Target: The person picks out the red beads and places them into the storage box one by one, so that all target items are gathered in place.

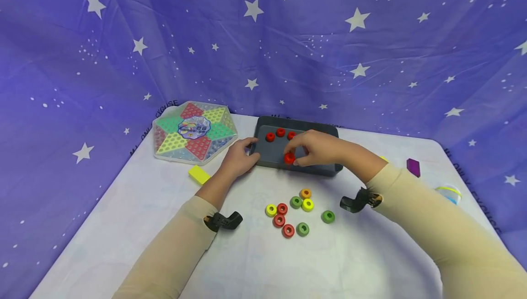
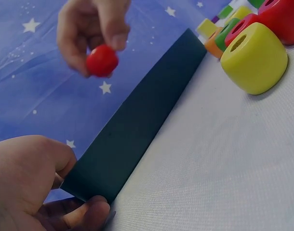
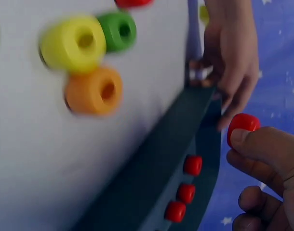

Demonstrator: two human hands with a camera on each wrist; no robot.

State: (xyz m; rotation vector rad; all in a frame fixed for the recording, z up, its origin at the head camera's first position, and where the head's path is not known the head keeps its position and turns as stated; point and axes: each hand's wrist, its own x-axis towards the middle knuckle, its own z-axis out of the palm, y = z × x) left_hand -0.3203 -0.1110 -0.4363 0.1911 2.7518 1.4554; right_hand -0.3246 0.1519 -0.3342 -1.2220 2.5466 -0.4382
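A dark grey tray [image 1: 329, 169] lies at the back of the white table, with three red beads [image 1: 280, 133] in a row inside it. My right hand [image 1: 306, 150] pinches another red bead [image 1: 289, 157] over the tray; the same bead [image 2: 102, 60] shows in the left wrist view and between my fingertips [image 3: 243, 123] in the right wrist view. My left hand [image 1: 240, 156] grips the tray's left end [image 2: 132, 130], thumb on the rim. A loose cluster of red, yellow, green and orange beads [image 1: 295, 212] lies nearer me.
A hexagonal Chinese-checkers box [image 1: 192, 130] sits at the back left, with a yellow block [image 1: 199, 174] beside it. A purple block [image 1: 413, 166] and a small round container [image 1: 449, 193] lie at the right. Starry purple cloth [image 1: 263, 38] walls the table.
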